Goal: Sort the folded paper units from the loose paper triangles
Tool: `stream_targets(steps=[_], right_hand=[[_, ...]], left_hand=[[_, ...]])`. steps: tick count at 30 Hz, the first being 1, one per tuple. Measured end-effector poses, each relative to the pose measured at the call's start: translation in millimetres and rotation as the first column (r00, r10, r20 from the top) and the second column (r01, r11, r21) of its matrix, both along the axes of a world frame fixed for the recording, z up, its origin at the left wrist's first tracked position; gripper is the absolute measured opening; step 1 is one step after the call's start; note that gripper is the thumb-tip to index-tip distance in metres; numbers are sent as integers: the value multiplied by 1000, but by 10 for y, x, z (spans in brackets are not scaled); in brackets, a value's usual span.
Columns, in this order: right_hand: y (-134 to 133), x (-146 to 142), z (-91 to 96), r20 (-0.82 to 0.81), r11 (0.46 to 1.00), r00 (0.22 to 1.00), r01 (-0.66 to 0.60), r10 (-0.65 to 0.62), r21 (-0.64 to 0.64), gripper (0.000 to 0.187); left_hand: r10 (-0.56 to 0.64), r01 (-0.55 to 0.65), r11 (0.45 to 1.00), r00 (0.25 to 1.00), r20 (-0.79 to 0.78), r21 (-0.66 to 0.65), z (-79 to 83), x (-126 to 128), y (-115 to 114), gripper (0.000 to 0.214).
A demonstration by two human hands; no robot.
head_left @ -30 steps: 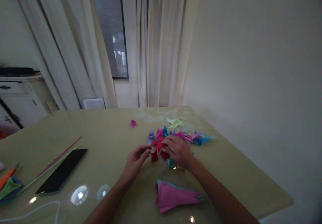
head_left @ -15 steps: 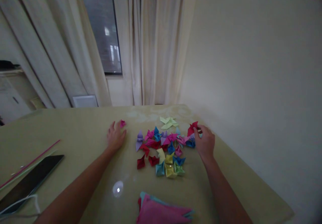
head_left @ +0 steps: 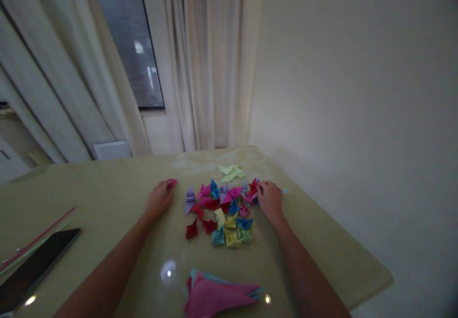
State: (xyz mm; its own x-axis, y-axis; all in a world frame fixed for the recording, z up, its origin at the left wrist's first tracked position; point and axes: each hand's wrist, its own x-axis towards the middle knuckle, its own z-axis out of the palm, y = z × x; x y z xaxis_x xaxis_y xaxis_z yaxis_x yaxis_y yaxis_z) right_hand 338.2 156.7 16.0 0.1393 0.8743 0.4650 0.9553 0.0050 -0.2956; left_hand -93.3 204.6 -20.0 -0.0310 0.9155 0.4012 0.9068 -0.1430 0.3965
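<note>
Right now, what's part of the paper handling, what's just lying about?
In play, I'd judge:
pink paper piece at the left hand
red paper piece at the right hand
folded paper pieces between them
pink bundle, perhaps

Likely just lying about:
black flat device
pink stick
white panel

The left hand (head_left: 160, 199) has closed on the pink paper (head_left: 172, 183); the right hand (head_left: 271, 199) has shifted the red paper (head_left: 253, 185) leftward.

Free tbl strip (head_left: 222, 259) btwn origami cluster (head_left: 234, 207) & pink stack (head_left: 218, 296), L forearm (head_left: 117, 261) & R forearm (head_left: 301, 261) at ends.
</note>
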Motion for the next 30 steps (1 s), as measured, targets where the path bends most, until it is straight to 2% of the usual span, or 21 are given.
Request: stream_targets(steps=[6,10,16,18,20,23,25,30], right_hand=[[8,-12,-20,12,999,1000,-24,23,32,23],[9,12,-36,6,999,1000,-13,12,40,23],[3,29,-25,-57,995,998,16,-10,104,27],[5,24,-17,-74,993,997,15,-6,116,28],[7,18,-13,-73,993,997,6,2,114,31],[9,22,-22,-65,995,998,2,5,105,37],[12,34,-32,-71,994,997,6,2,113,40],[35,75,-60,-102,985,995,16,1,173,44]], left_hand=[[-138,135,986,990,19,92,-69,97,-325,43],[-213,206,968,977,31,143,-35,163,-468,40],[-206,184,951,977,63,250,44,237,-556,29],[-236,202,939,967,96,277,69,249,-587,30],[-308,277,929,946,98,245,96,275,-621,36],[-393,388,916,919,35,102,111,328,-646,53],[-380,380,924,925,10,49,84,347,-630,57],[-309,302,949,949,67,93,-34,299,-557,61]])
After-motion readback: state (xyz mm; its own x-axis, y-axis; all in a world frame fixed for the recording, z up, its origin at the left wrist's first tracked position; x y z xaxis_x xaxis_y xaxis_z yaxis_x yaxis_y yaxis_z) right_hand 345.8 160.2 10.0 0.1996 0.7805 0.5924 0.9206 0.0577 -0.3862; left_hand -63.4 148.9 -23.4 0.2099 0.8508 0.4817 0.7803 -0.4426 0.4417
